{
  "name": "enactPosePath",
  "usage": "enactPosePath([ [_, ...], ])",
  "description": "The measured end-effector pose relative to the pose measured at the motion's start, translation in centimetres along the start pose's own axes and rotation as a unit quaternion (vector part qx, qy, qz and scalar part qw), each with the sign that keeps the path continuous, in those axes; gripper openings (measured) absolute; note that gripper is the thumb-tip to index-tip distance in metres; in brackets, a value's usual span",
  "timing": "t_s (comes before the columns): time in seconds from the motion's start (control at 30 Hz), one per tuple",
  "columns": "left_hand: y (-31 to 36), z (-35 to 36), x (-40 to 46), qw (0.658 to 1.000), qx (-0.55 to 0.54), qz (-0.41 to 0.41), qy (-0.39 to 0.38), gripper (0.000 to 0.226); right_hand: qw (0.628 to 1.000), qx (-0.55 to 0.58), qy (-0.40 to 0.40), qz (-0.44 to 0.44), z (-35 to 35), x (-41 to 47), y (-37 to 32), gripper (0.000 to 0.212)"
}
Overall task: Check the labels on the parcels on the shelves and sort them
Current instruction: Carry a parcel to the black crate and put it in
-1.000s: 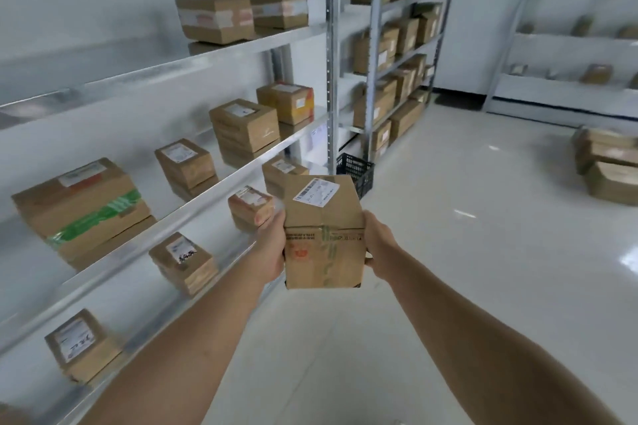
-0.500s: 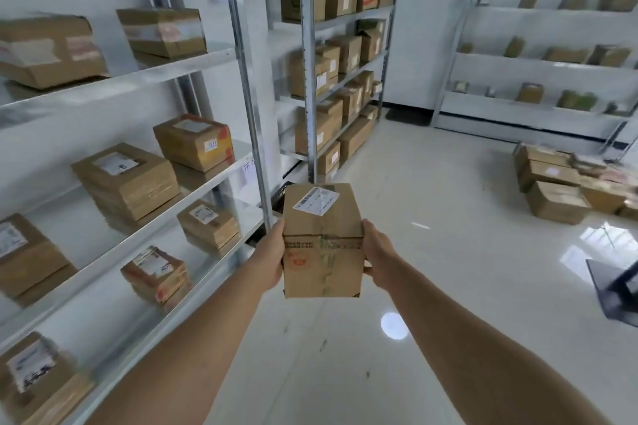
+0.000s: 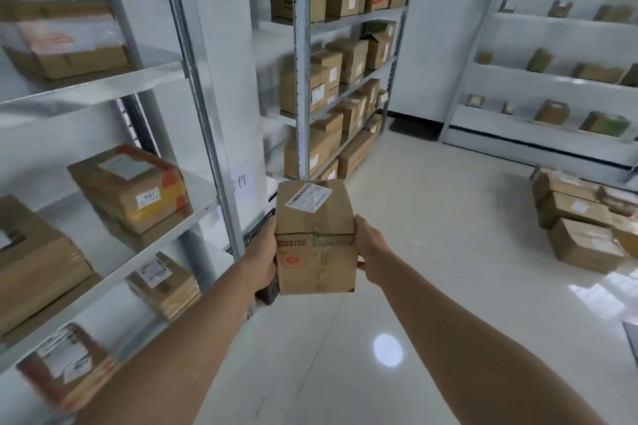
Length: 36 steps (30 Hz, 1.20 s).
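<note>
At frame centre we hold one parcel [image 3: 316, 238], left hand [image 3: 260, 262] and right hand [image 3: 370, 245] clasped on its sides. It is brown cardboard, one white label [image 3: 308, 196] on top (print unreadable). Four boxes [image 3: 583, 217] sit on the floor at right.

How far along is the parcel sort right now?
Many labelled boxes already sit on the left shelves. In hand: both the left hand and right hand grip one parcel, label up. Left: shelving it, plus the stack on the floor.
</note>
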<state>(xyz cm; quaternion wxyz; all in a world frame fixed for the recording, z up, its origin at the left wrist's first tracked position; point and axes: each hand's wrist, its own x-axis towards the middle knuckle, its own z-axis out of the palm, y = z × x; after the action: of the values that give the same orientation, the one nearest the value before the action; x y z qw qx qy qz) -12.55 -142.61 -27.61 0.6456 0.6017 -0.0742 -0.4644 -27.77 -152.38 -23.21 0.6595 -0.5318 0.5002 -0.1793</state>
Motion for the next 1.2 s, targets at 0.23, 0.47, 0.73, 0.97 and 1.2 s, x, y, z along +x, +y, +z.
enactPosePath([
  [0.23, 4.0, 3.4, 9.8, 1.0, 0.013, -0.006, 0.018, 0.043, 1.0, -0.01, -0.015, 0.019, -0.6, 11.6, -5.2, 0.04],
  [0.47, 6.4, 7.9, 21.1, 0.996, -0.036, 0.001, 0.084, 0.043, 0.997, -0.042, -0.055, 0.027, -1.6, 24.5, -10.4, 0.038],
  [0.73, 11.0, 12.7, 33.1, 0.977, -0.118, 0.025, 0.174, 0.04, 0.987, -0.086, -0.132, 0.014, -2.3, 39.3, -19.1, 0.034],
  [0.97, 13.0, 10.1, 38.3, 0.95, -0.169, 0.01, 0.264, 0.037, 0.968, -0.138, -0.205, 0.045, 3.8, 47.8, -21.1, 0.034],
  [1.2, 13.9, 5.7, 43.9, 0.933, -0.201, 0.025, 0.298, 0.038, 0.95, -0.187, -0.246, 0.055, 10.5, 53.4, -22.5, 0.031],
])
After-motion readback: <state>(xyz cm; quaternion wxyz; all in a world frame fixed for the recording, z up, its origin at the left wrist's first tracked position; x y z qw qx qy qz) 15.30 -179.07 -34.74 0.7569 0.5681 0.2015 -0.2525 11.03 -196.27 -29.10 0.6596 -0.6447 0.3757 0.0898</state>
